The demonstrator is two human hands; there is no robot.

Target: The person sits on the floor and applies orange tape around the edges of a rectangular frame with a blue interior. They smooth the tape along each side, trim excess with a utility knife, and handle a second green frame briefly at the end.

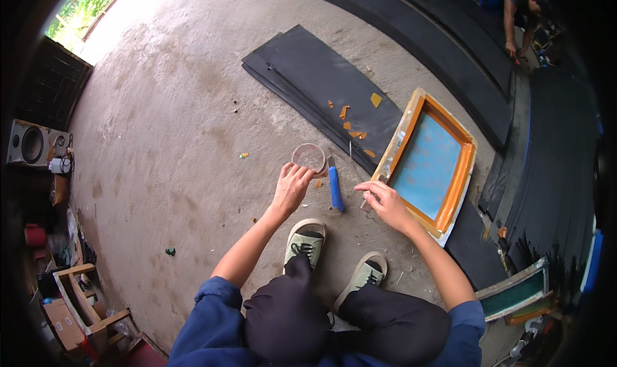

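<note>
My left hand point(292, 188) is closed on the near edge of a tape roll point(323, 156), held over the concrete floor. Just right of the roll lies a blue-handled utility knife point(335, 188), its blade end pointing away from me. My right hand point(385, 205) is closed, fingertips together, with a small greyish piece showing beneath them that I cannot make out. Beside that hand, a wooden screen-printing frame point(400, 139) with blue mesh point(425, 164) and orange tape along its inner edges leans partly over dark boards point(308, 71).
Orange tape scraps point(345, 112) and a yellow piece point(376, 99) lie on the boards. Long dark sheets point(437, 65) stretch along the right, where another person point(514, 20) bends down. A green-mesh frame point(514, 293) sits lower right. A speaker point(29, 143) and wooden frames point(83, 296) line the left.
</note>
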